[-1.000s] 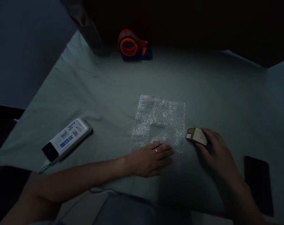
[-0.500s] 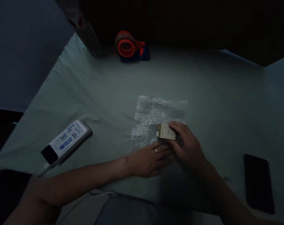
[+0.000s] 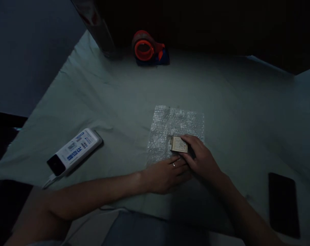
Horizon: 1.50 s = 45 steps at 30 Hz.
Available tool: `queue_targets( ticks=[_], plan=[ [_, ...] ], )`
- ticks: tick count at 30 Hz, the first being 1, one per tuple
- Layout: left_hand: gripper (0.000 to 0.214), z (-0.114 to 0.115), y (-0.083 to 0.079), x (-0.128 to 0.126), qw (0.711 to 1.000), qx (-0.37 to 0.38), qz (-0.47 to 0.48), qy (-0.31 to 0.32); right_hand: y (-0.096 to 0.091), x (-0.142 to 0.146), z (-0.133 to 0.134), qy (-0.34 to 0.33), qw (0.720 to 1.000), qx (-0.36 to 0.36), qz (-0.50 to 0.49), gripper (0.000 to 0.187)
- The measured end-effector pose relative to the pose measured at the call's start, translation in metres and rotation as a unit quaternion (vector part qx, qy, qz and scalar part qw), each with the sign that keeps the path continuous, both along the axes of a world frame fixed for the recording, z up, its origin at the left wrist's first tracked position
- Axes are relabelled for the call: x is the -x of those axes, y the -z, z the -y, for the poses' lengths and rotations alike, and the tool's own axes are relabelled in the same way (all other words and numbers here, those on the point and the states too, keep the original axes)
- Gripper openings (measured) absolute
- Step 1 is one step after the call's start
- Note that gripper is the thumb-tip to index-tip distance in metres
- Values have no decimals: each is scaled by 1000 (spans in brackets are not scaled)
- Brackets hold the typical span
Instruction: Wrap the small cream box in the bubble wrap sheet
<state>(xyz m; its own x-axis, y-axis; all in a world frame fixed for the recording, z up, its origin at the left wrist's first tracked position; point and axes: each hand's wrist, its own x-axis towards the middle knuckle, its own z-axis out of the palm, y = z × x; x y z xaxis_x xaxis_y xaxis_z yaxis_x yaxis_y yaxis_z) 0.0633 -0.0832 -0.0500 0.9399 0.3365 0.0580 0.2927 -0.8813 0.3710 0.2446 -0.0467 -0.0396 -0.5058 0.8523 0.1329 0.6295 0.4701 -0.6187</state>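
Observation:
A small cream-coloured box with printing on it is over the lower right part of a sheet of bubble wrap. My right hand grips the box from its right end, thumb on the near side and fingers on the far side. My left hand, with a ring on one finger, lies flat, palm down, across the near edge of the bubble wrap. Its fingertips reach just below the box and partly under my right hand. The near edge of the sheet is hidden by my left hand.
A red and blue tape dispenser stands at the back. A white power bank with a cable plugged in lies at the left. At the right is a dark phone-like slab. Pale green cloth covers the table.
The box has tilted a little and shifted slightly left within my right hand's grip. My left hand stays flat on the sheet. The whole view has shifted slightly.

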Motion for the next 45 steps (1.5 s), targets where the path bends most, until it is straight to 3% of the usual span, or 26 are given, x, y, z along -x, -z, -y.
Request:
queue_targets(
  ticks=[5,9,11,14,17,21,25,28,31,36,40,45],
  plan=[
    [52,2,-17,4,1000,25,-14,-10,-4,-6,4,20,999,-27,8,53],
    [52,12,-28,17,995,63,-47,-61,-18,-21,19,66,997,-42,7,35],
    [52,18,-27,22,992,63,-54,-93,-24,-26,32,15,999,-20,28,30],
    [46,24,-22,25,986,57,-24,-157,-24,-23,53,-69,995,15,76,46],
    [28,20,-27,24,970,72,23,-232,-18,-17,61,-61,992,-9,108,42],
    [22,1,-53,28,955,116,15,-271,-25,-21,45,-38,997,-14,68,20],
    [17,-27,-84,42,928,173,-44,-328,-44,-29,18,24,998,61,4,17],
    [16,-47,-93,48,918,168,-50,-356,-50,-30,3,58,995,84,-16,18],
    [18,-61,-84,46,911,132,-55,-386,-44,-28,-6,96,991,97,-12,18],
    [22,-69,-54,41,908,117,-71,-396,-29,-26,-16,149,981,119,-13,12],
    [24,-68,-36,46,903,144,-48,-402,-21,-24,-16,164,978,131,-13,23],
    [28,-70,-29,53,896,203,-32,-394,-12,-25,-14,145,981,129,3,25]
  ],
)
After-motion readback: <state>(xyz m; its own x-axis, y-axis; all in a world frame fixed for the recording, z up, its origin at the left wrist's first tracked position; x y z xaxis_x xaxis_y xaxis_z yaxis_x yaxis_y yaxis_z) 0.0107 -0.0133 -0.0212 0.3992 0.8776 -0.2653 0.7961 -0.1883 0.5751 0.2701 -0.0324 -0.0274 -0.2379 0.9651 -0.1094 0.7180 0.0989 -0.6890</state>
